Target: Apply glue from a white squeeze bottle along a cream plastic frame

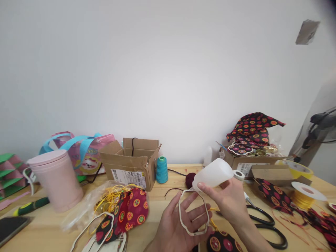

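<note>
The right hand (pixel 227 197) is closed around a white bottle (pixel 215 175), tipped so its narrow end points down at the top edge of a thin white frame (pixel 195 234). Whether the two touch, I cannot tell. The left hand (pixel 170 224) lies palm up, fingers spread and loosely curled, with that frame resting over it. The hands are apart, both to the right of and nearer than the teal thread cone (pixel 162 171), my landmark.

Just right of the cone sits a maroon yarn ball (pixel 190 180); farther right lie black-handled scissors (pixel 273 234) and a yellow thread spool (pixel 301 199). Just left of the cone stands an open cardboard box (pixel 151 175), its shipping label (pixel 130 177) printed too small to read. Beyond that, further left, a pink bag (pixel 89 164) shows a cartoon face under lettering I cannot make out. Well right of the cone, another carton (pixel 233 162), piled with patterned fabric (pixel 252 127), bears a similarly unreadable label.
</note>
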Demonstrator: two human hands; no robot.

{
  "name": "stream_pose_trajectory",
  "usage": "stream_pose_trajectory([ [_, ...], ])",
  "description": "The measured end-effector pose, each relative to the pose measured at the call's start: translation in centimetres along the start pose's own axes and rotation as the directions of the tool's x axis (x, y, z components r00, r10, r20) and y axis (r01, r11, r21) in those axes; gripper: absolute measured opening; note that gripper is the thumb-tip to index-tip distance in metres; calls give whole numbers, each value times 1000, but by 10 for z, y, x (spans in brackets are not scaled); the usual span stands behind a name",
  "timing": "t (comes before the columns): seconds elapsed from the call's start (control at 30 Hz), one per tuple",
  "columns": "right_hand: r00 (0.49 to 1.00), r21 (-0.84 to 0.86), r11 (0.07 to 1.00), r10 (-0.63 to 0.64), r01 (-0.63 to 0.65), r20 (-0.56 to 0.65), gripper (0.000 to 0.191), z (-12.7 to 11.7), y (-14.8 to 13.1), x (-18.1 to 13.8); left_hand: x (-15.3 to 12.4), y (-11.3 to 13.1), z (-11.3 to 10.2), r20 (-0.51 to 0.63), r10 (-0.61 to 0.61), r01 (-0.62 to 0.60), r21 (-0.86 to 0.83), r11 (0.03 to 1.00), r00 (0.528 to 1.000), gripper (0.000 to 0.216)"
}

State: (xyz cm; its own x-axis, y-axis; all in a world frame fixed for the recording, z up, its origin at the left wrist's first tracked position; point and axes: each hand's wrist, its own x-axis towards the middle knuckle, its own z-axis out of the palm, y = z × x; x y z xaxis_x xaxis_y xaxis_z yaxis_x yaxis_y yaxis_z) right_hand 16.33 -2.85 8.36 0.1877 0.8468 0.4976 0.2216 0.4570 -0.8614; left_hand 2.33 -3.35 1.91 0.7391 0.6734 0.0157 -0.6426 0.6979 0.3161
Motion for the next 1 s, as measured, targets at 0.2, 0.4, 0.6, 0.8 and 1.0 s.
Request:
stream_pose_trajectory([
  [0.2, 1000, -10, 1000, 17, -17, -13, 23, 3, 1, -1, -1, 0, -1, -17, 2, -2, 2, 1000, 1000, 57],
  [0.4, 999, -26, 1000, 11, -12, -40, 25, 4, 2, -3, -1, 2, -2, -5, -6, 6, 4, 1000, 1000, 53],
  [0.6, 998, -33, 999, 9, -11, -59, 24, 4, 2, -4, -1, 3, 1, -19, -2, 2, 5, 1000, 1000, 51],
  [0.8, 998, 12, 999, 39, -38, -58, 25, 6, -1, -5, -1, 1, 2, -29, -1, 1, 9, 1000, 1000, 51],
  [1.0, 994, 38, 996, 77, -75, -74, 26, 8, -4, -7, -1, 1, 0, 28, -2, 2, 8, 1000, 1000, 53],
])
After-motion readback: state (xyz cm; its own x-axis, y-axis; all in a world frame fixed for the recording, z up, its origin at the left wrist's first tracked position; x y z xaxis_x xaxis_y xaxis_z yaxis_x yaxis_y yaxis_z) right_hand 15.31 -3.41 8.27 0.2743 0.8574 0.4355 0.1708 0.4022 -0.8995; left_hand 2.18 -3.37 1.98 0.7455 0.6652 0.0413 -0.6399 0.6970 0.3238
